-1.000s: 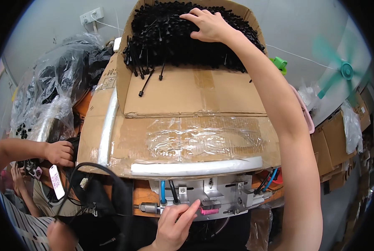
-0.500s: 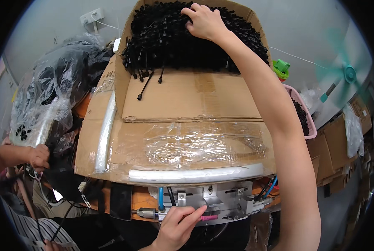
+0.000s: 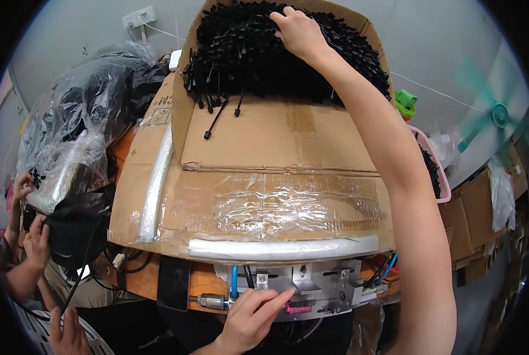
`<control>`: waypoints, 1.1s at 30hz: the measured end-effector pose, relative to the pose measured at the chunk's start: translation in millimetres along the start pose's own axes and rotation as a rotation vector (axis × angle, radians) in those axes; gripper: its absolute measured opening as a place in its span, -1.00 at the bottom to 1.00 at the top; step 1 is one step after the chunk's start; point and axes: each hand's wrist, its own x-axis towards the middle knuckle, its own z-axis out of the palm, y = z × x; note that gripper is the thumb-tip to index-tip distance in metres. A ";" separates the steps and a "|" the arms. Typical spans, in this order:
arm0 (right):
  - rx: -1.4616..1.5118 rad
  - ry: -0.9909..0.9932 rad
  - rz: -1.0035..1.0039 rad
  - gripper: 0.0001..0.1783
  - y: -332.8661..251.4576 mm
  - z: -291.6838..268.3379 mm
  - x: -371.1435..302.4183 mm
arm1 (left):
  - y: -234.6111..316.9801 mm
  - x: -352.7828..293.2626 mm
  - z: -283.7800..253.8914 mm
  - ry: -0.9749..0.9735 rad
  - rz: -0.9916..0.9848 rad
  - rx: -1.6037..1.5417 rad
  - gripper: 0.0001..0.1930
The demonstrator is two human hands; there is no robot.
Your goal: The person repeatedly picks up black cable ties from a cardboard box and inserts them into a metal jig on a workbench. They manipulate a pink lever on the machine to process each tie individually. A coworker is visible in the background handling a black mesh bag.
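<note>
Grip of the right hand (image 3: 301, 36) is curled down onto the heap of black pieces (image 3: 240, 56) in the back of the cardboard box (image 3: 183, 127); whether its fingertips have pinched one cannot be told. Before the box, on the person's side, the left hand (image 3: 248, 319) reaches its extended index finger to the metal fixture (image 3: 326, 286), just beside a pink part (image 3: 298, 309); whether it holds anything is hidden. That finger seems placed to steady or mark the spot while the other hand picks. The heap probably sits at the back of the box so that the walls hold it in, while the low front lies open toward the person; one loose black piece (image 3: 216, 120) rests on the cardboard there. A white padded strip (image 3: 285, 247) runs along the cardboard's front edge, perhaps to soften it for passing arms, and another strip (image 3: 157, 192) lies left of the box. The right forearm comes in across the box's right side, so that wall looks like the edge to mind; the open front offers a lower way out. Right of the box stands a pink basket (image 3: 445, 188); well to its left, a co-worker's hand (image 3: 36, 244) takes up some room.
</note>
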 end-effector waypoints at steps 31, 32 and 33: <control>0.016 0.468 -0.454 -0.74 -65.8 -154.0 -143.5 | -39.9 92.9 -35.7 0.075 -0.068 0.583 -0.48; 0.043 0.427 -0.453 -0.75 -73.4 -158.2 -154.7 | -48.3 97.5 -31.8 0.040 -0.060 0.643 -0.45; 0.077 0.394 -0.451 -0.77 -82.7 -161.3 -163.7 | -53.6 100.4 -29.1 -0.005 -0.086 0.602 -0.45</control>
